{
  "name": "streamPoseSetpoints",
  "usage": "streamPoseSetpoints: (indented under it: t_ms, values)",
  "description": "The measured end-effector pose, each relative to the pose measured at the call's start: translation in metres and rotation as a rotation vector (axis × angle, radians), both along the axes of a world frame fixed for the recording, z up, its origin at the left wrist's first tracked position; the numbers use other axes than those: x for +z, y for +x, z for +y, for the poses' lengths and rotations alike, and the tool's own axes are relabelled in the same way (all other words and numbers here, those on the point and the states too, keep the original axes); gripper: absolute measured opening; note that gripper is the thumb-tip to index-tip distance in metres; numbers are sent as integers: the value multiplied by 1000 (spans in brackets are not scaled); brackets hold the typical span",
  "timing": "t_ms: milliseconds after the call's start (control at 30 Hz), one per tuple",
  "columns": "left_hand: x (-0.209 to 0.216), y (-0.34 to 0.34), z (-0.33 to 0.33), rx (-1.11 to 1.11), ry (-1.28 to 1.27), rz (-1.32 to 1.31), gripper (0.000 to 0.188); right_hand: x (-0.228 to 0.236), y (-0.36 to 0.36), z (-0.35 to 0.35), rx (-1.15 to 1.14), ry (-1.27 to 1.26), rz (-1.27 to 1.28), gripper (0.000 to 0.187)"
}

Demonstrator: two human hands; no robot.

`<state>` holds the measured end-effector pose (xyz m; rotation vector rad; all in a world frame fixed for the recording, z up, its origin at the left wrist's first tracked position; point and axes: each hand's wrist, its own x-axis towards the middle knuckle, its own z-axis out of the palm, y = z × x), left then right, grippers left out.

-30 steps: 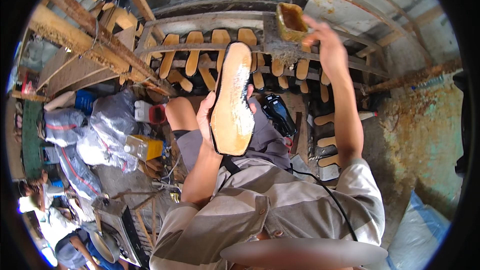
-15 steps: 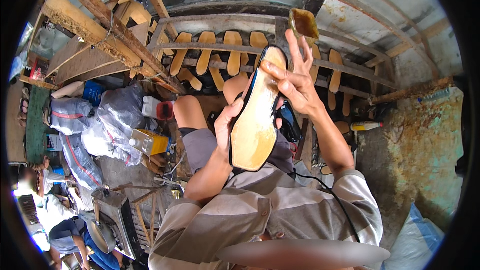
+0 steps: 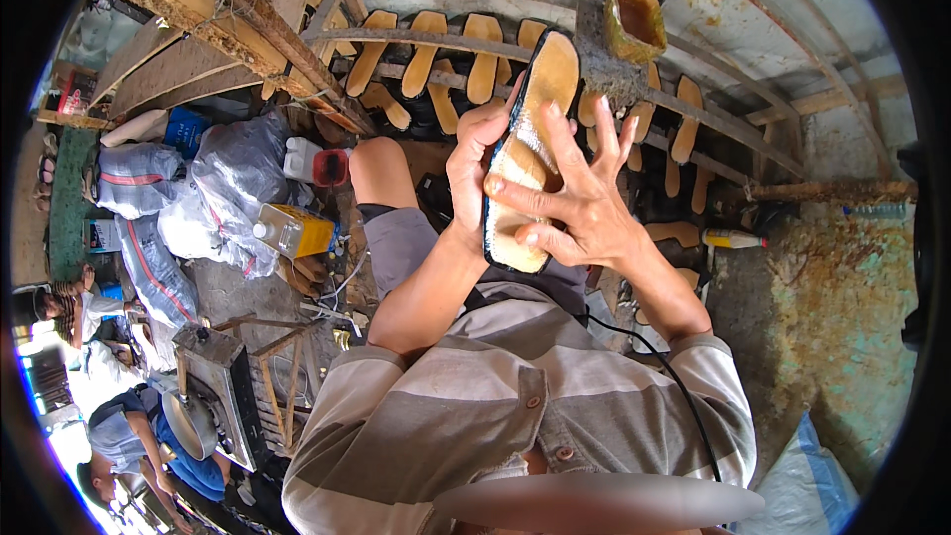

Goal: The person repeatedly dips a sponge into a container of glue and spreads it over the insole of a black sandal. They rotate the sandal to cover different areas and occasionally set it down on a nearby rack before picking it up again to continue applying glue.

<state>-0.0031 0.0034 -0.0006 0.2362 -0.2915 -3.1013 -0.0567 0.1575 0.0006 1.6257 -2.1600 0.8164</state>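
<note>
A tan shoe sole (image 3: 555, 71) with a dark edge is held up in front of my chest, tilted, its toe-to-heel length running up and down. My left hand (image 3: 470, 173) wraps round its left edge. Across its lower half lies my right hand (image 3: 589, 208), fingers spread, with the index finger and thumb against the tan face. A wet sheen shows on the middle of the sole, and the right index fingertip looks coated in something brownish. Beyond the hands, a square, crusted tub (image 3: 636, 22) with brown contents rests on the wooden rack.
Several more tan soles (image 3: 483, 57) are lined up along the wooden rack (image 3: 436, 38). To the left are plastic-wrapped bundles (image 3: 233, 173), a yellow can (image 3: 295, 230) and a white jug (image 3: 301, 158). A yellow bottle (image 3: 733, 239) lies right. Other people (image 3: 149, 446) sit at lower left.
My right hand has slid from the sole's upper end to its lower part and its fingers have spread. The sole has turned and tilted, still in my left hand.
</note>
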Motion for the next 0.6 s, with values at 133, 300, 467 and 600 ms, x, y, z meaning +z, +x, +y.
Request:
streamPoseSetpoints:
  t_ms: [133, 300, 467, 600]
  values:
    - [5, 1, -9, -24, 121, 124, 53, -5, 1, 0, 231, -81, 96, 48]
    - [8, 19, -11, 28, 44, 37, 57, -1, -12, -3, 11, -13, 96, 53]
    - [2, 35, -1, -108, 78, 198, 56, 1, -69, -11, -347, -14, 11, 59]
    - [-3, 34, -10, -162, 89, 260, 55, -12, -69, -14, -130, -155, -511, 66]
